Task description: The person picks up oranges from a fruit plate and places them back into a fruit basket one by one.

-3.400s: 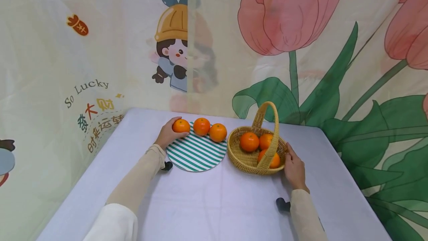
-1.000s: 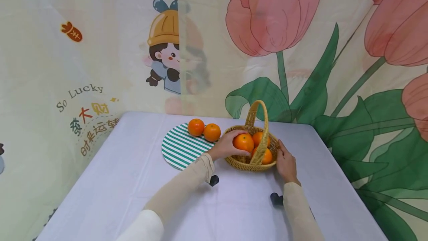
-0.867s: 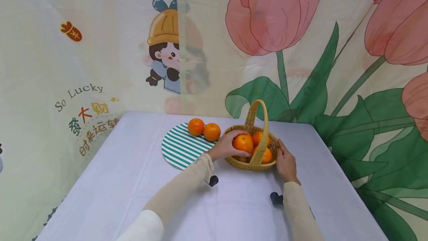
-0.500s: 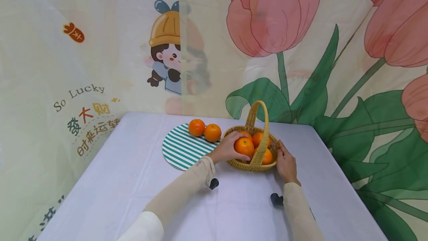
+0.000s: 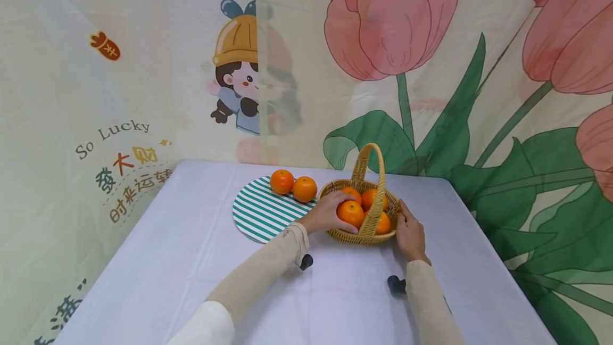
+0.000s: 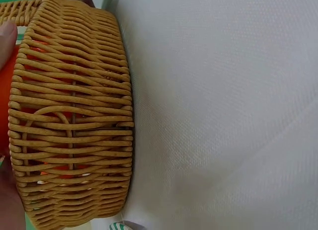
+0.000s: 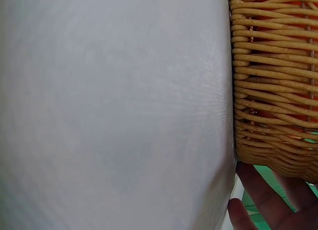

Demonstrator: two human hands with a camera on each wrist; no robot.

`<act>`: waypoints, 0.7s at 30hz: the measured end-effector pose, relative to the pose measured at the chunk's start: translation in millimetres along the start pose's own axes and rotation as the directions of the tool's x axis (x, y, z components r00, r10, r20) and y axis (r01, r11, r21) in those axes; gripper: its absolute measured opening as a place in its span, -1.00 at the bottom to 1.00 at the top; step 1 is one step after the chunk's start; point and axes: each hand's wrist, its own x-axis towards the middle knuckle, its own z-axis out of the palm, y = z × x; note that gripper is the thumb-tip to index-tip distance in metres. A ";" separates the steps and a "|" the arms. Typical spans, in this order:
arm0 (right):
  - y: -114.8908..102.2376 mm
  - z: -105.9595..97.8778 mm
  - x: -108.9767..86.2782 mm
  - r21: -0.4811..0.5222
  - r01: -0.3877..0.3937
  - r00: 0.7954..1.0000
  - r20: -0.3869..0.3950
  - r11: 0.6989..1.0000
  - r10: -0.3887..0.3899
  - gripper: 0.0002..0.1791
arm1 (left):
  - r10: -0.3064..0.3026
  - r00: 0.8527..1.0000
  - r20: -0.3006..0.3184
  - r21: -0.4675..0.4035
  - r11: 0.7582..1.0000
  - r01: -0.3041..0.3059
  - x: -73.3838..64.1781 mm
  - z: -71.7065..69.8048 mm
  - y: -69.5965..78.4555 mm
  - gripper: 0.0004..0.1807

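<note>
In the head view a wicker basket (image 5: 345, 238) with a tall handle stands on the table, oranges inside it. My left hand (image 5: 325, 213) reaches over its left rim and grips an orange (image 5: 350, 214) low among the others, thumb in front and fingers behind. Beside it sit another orange (image 5: 375, 199) at the back and one (image 5: 382, 223) partly behind the handle. My right hand (image 5: 411, 234) touches the basket's right side from outside with fairly straight fingers. In the left wrist view the woven wall (image 6: 74, 115) hides most of the held orange.
Left of the basket lies a round green-and-white striped mat (image 5: 261, 214) with two oranges, one (image 5: 281, 181) next to the other (image 5: 304, 189), at its back right. A white cloth covers the table (image 5: 354, 297). A printed curtain (image 5: 306, 68) hangs behind.
My left hand has carried an orange from the mat's left edge rightward into the basket, then lowered it slightly toward the front. My right hand stays at the basket's side.
</note>
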 end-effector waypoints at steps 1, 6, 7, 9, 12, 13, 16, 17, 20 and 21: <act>-0.6 -0.2 -0.4 0.000 0.004 1.000 0.000 1.000 -0.004 -0.44 | 0.002 1.000 0.008 0.010 1.000 -0.002 0.1 0.0 -0.4 -0.08; -1.5 0.2 -3.1 0.004 0.014 1.000 -0.006 1.000 -0.014 -0.44 | 0.018 0.999 0.051 0.065 0.998 -0.022 0.4 0.0 -1.3 -0.06; -1.4 -0.4 -3.3 0.005 0.013 1.000 -0.006 1.000 -0.013 -0.44 | 0.018 0.998 0.061 0.072 0.997 -0.023 1.1 0.0 -1.0 -0.06; -0.6 -0.8 -3.8 0.003 0.007 1.000 0.000 1.000 -0.007 -0.44 | 0.016 0.997 0.080 0.078 0.997 -0.022 1.6 -0.4 0.4 -0.07; 0.7 -0.3 -4.8 -0.003 -0.004 1.000 0.016 1.000 0.004 -0.44 | 0.006 0.994 0.112 0.084 0.996 -0.015 1.4 -1.7 2.9 -0.08; 1.1 -0.1 -5.0 -0.002 -0.008 1.000 0.018 1.000 0.008 -0.44 | 0.001 0.992 0.124 0.079 0.997 -0.011 1.3 -2.3 3.7 -0.08; 1.1 -0.1 -5.3 -0.004 -0.013 1.000 0.019 1.000 0.013 -0.45 | -0.010 0.987 0.162 0.068 0.998 -0.001 1.8 -4.8 6.4 -0.07; 0.8 -0.4 -5.1 -0.005 -0.012 1.000 0.015 1.000 0.012 -0.45 | -0.016 0.985 0.174 0.064 0.998 0.005 2.1 -5.5 6.6 -0.06; -0.9 -2.0 -4.4 -0.004 -0.011 1.000 0.017 1.000 0.011 -0.45 | -0.020 0.978 0.206 0.061 0.998 0.008 3.7 -8.5 7.9 -0.06; -1.5 -2.6 -4.2 -0.002 -0.010 1.000 0.019 1.000 0.010 -0.44 | -0.019 0.977 0.212 0.059 0.998 0.006 4.5 -9.7 8.3 -0.09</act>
